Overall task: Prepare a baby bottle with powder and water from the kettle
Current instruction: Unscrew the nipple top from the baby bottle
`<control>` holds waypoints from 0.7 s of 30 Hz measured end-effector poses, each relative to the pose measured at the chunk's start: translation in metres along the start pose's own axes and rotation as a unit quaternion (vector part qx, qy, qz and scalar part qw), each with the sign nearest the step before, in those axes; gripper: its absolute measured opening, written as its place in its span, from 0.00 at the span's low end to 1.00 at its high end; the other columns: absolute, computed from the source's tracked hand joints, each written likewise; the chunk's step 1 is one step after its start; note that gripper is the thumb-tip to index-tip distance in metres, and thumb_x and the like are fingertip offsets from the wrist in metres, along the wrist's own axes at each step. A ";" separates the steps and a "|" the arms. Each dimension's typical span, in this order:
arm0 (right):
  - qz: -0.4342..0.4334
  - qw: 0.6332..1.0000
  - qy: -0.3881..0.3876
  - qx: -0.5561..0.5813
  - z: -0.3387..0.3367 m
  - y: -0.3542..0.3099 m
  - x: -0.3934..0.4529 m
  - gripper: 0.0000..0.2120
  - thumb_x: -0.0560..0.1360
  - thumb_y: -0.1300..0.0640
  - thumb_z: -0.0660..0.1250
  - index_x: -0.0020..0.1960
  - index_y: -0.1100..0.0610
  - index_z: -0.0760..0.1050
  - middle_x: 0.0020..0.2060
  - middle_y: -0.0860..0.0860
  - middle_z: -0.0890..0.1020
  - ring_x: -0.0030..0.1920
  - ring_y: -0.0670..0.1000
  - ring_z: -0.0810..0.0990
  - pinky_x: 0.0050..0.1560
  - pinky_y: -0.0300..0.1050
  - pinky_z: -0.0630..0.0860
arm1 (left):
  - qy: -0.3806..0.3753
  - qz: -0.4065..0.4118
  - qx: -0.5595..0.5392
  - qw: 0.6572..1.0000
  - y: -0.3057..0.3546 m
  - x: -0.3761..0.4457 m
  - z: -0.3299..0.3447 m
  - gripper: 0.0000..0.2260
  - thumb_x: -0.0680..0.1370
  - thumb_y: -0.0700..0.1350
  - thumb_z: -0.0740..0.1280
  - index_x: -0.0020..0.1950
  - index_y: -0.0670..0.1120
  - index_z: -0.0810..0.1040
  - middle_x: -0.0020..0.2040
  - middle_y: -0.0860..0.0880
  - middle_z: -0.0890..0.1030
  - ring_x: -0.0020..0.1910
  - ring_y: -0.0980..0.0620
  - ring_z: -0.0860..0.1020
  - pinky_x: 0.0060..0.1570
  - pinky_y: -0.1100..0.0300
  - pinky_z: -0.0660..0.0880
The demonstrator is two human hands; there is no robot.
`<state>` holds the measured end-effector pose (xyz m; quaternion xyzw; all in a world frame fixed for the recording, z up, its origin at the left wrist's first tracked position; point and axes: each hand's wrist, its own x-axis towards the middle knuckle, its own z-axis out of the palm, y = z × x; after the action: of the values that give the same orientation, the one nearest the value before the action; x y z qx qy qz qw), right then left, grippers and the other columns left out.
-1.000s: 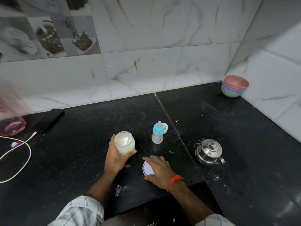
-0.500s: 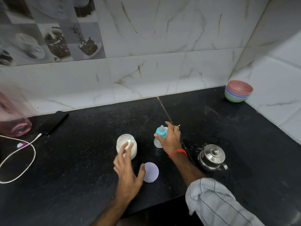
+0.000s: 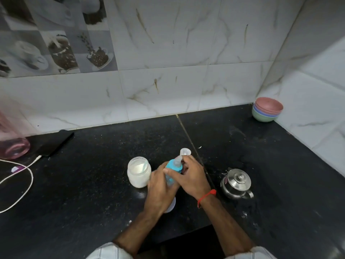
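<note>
Marble-patterned wall tiles back a black stone desk [image 3: 93,184] dusted with white specks. Both hands hold the baby bottle [image 3: 172,171] above the desk, between the open powder jar [image 3: 139,171] and the steel kettle [image 3: 236,183]. The left hand [image 3: 160,189] is closed around the clear bottle body; the right hand [image 3: 194,176] is closed over the blue collar [image 3: 174,165] just under the teat, a posture consistent with unscrewing the top.

Handling judgement: the bottle appears small, light and of thin plastic, so a firm grip may flex the wall; hold low on the body and turn at the ribbed collar, not at the soft teat. A clear cap [image 3: 185,151] stands just behind the hands. The jar lid [image 3: 170,205] lies partly hidden under the left wrist. The jar looks like glass, probably heavier and breakable, and sits close to the left hand.
</note>
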<state>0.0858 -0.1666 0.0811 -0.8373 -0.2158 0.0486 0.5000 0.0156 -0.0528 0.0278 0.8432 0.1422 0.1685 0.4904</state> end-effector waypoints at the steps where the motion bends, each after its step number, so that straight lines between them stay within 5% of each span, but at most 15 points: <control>1: -0.006 1.000 -0.014 0.007 -0.004 -0.002 -0.002 0.16 0.69 0.48 0.81 0.52 0.51 0.80 0.47 0.43 0.77 0.46 0.38 0.79 0.45 0.30 0.75 | -0.015 0.000 -0.031 0.999 0.001 0.002 0.001 0.20 0.77 0.58 0.72 0.67 0.64 0.71 0.62 0.64 0.79 0.62 0.61 0.79 0.61 0.52 0.80; 6: -0.021 0.992 -0.115 0.038 -0.041 0.003 -0.004 0.21 0.73 0.60 0.78 0.65 0.55 0.81 0.55 0.47 0.80 0.42 0.34 0.78 0.44 0.32 0.74 | -0.094 0.013 -0.060 0.994 0.003 0.001 0.000 0.18 0.76 0.57 0.75 0.62 0.62 0.73 0.57 0.57 0.83 0.56 0.58 0.82 0.53 0.59 0.80; 8: -0.018 0.985 -0.156 0.077 -0.049 0.005 -0.007 0.27 0.74 0.66 0.74 0.72 0.55 0.76 0.62 0.51 0.81 0.49 0.36 0.81 0.47 0.36 0.76 | -0.108 0.011 -0.059 0.992 0.003 0.001 -0.001 0.19 0.77 0.54 0.75 0.65 0.59 0.73 0.57 0.57 0.83 0.55 0.58 0.83 0.52 0.59 0.81; 10: -0.013 0.979 -0.178 0.098 -0.049 0.001 -0.010 0.36 0.73 0.61 0.75 0.78 0.48 0.67 0.66 0.49 0.78 0.59 0.41 0.80 0.51 0.40 0.78 | -0.101 0.014 -0.052 0.993 0.006 0.000 -0.003 0.20 0.78 0.53 0.74 0.66 0.58 0.72 0.58 0.58 0.82 0.57 0.60 0.82 0.53 0.61 0.81; 13: -0.014 0.990 -0.135 0.042 -0.045 -0.002 -0.011 0.39 0.70 0.50 0.80 0.75 0.38 0.64 0.60 0.43 0.76 0.56 0.36 0.77 0.51 0.38 0.76 | -0.084 0.016 -0.052 0.995 0.013 -0.003 -0.005 0.20 0.78 0.51 0.74 0.67 0.59 0.70 0.58 0.59 0.81 0.58 0.63 0.81 0.53 0.64 0.80; 18: 0.007 0.982 -0.150 0.117 -0.050 -0.004 -0.017 0.42 0.70 0.58 0.71 0.78 0.36 0.58 0.65 0.43 0.78 0.68 0.44 0.75 0.66 0.50 0.74 | -0.068 0.008 -0.056 0.996 0.017 -0.007 -0.008 0.22 0.77 0.56 0.75 0.67 0.61 0.70 0.58 0.59 0.81 0.57 0.62 0.81 0.54 0.60 0.81; 21: 0.012 0.986 -0.129 0.109 -0.048 -0.004 -0.020 0.40 0.72 0.56 0.75 0.75 0.33 0.59 0.62 0.44 0.77 0.64 0.44 0.77 0.68 0.56 0.75 | -0.069 0.008 -0.056 0.996 0.019 -0.010 -0.008 0.21 0.77 0.56 0.74 0.66 0.63 0.69 0.58 0.60 0.81 0.57 0.63 0.81 0.54 0.60 0.82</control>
<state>0.0809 -0.2129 0.1055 -0.7670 -0.2621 0.1855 0.5555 0.0046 -0.0595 0.0470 0.8250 0.0918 0.1220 0.5441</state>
